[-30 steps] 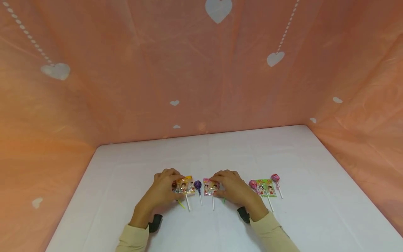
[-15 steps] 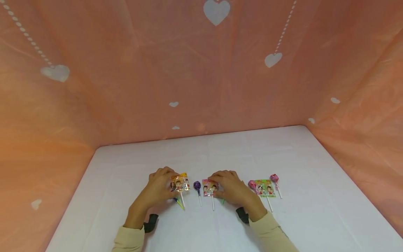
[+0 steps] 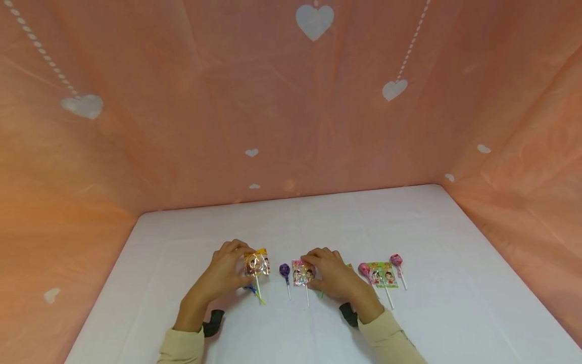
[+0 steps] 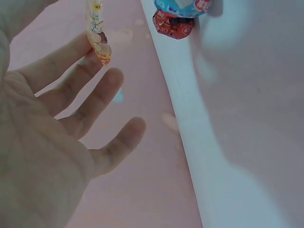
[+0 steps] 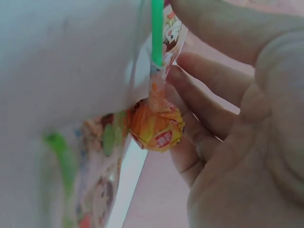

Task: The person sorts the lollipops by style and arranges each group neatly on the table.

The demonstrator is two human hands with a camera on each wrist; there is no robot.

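A: Head view: where was the left hand (image 3: 226, 269)?
B: Pinching the orange-wrapped lollipop (image 3: 256, 264) above the desk (image 3: 432, 303).
A: The right hand (image 3: 334, 275)?
B: Its grip pinched the pink-wrapped lollipop (image 3: 302, 273).

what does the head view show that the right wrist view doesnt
Only the head view shows the left hand gripping a yellow flat lollipop, the purple lollipop and the white table.

Only the right wrist view shows an orange round lollipop on a green stick beneath the palm.

Both show the right hand and the pink flat lollipop at its fingertips.
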